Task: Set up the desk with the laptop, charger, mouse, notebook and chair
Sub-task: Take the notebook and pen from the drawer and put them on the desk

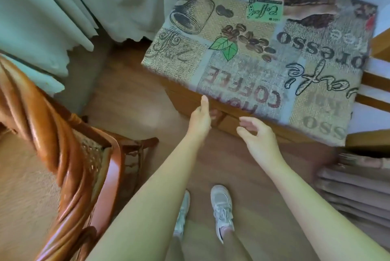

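Note:
The chair (pixel 263 54) fills the upper right. It has a wooden frame and a seat cushion printed with coffee words and beans. My left hand (pixel 200 120) is at the seat's near edge, thumb up against the cushion and fingers curled under the wooden rail. My right hand (pixel 258 136) hovers just below the same edge, a little to the right, fingers apart and holding nothing. No laptop, charger, mouse, notebook or desk is in view.
A brown rattan armchair (pixel 63 155) stands close on the left. Pale curtains (pixel 52 18) hang at the upper left. Folded brown fabric (pixel 358 187) lies at the lower right. My feet in grey shoes (pixel 221 208) stand on the wooden floor (pixel 126 102).

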